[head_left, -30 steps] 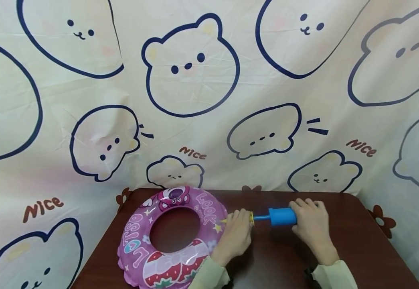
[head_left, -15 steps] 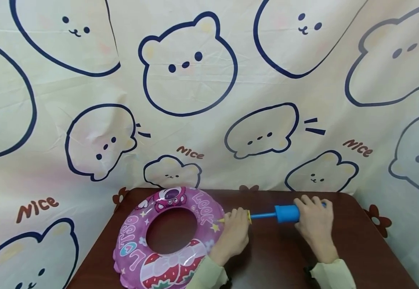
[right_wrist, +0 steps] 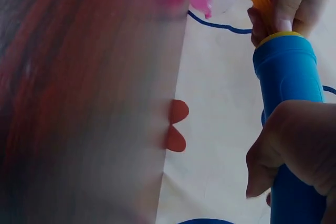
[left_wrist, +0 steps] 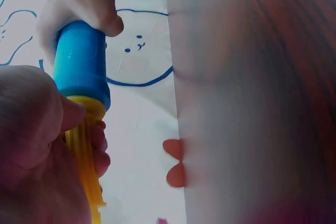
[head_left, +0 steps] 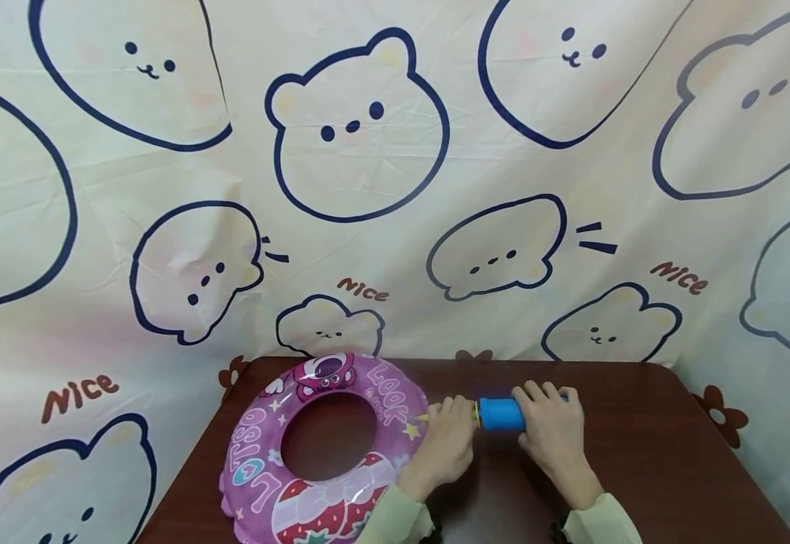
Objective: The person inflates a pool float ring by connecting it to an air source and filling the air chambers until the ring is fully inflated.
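Note:
A hand air pump [head_left: 501, 414] with a blue barrel and a yellow end lies level between both hands, over the table. My left hand [head_left: 444, 444] grips its ribbed yellow part [left_wrist: 83, 142], fingers wrapped round it. Around the blue barrel [right_wrist: 289, 72] curls my right hand [head_left: 553, 427], close beside the left. The blue barrel now sits right against the yellow end, and no rod shows. A yellow tip [head_left: 423, 417] pokes out past my left hand at the right side of a purple swim ring [head_left: 245, 453], which is printed with a bear, letters and strawberries.
The dark brown table [head_left: 667, 438] reaches back to a cream cloth [head_left: 503, 166] printed with bear outlines, which hangs behind it and at both sides. The swim ring takes up the table's left part.
My right hand first drew the blue barrel out to the right, baring more of the blue rod, then pushed it left up to the yellow end. The left hand and ring stay nearly still.

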Available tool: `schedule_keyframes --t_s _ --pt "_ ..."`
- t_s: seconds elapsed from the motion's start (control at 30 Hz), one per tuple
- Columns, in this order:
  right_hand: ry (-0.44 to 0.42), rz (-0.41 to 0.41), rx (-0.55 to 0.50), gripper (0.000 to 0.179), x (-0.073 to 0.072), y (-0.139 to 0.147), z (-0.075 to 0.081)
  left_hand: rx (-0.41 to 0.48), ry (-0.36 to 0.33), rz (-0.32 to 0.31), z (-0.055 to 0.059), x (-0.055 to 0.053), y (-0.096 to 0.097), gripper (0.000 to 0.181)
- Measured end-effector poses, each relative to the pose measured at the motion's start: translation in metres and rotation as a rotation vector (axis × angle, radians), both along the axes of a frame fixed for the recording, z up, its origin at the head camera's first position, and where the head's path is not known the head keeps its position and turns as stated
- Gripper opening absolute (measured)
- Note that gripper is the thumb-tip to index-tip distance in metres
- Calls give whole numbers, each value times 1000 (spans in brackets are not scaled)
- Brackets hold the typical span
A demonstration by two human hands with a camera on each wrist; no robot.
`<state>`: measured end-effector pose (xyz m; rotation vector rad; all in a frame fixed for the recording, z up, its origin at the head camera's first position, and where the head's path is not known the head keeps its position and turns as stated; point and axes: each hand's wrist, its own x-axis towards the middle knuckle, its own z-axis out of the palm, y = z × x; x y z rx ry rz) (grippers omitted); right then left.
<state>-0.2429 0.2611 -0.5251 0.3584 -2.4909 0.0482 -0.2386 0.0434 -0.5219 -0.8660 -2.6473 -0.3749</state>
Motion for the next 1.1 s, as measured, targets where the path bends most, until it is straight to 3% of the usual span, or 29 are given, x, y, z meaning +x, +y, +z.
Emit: schedule_keyframes --t_s 0.4,0.6,0.87,1.1 --pt "76 -43 -49 60 -4 58 13 40 -15 -20 -2 -6 -10 8" --pt "59 -85 -75 60 -2 80 21 52 -8 -14 -3 -6 -11 6" --pt "-25 -96 -45 65 1 53 20 32 30 -18 -3 -6 -9 9" --pt "-25 -56 18 61 2 18 12 24 -56 -15 -2 -3 -7 21"
